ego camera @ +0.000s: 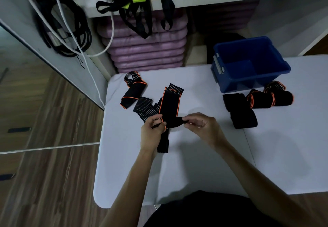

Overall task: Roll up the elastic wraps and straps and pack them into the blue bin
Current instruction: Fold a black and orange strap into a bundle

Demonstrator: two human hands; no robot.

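- Black wrap (170, 103) with orange edging is lying across the white table (195, 164), its near end being pinched between both hands: the left hand (152, 131) is curling fingers round one edge, the right hand (199, 125) is nipping the other corner.
- Loose wraps are sitting under and beside it: a striped one (144, 107) is touching it, a looped one (132, 92) is lying near the far left corner. Rolling could be dragging these along or catching them into the coil.
- Elastic is likely springing back; if either pinch is slackening, the first turn may be unrolling or going crooked.
- Finished rolls (257, 100) are resting just beside the bin (252, 63), not in it; they could be loosening while waiting.
- Another end is trailing toward the person, under the left wrist; whether it belongs to this wrap is unclear.
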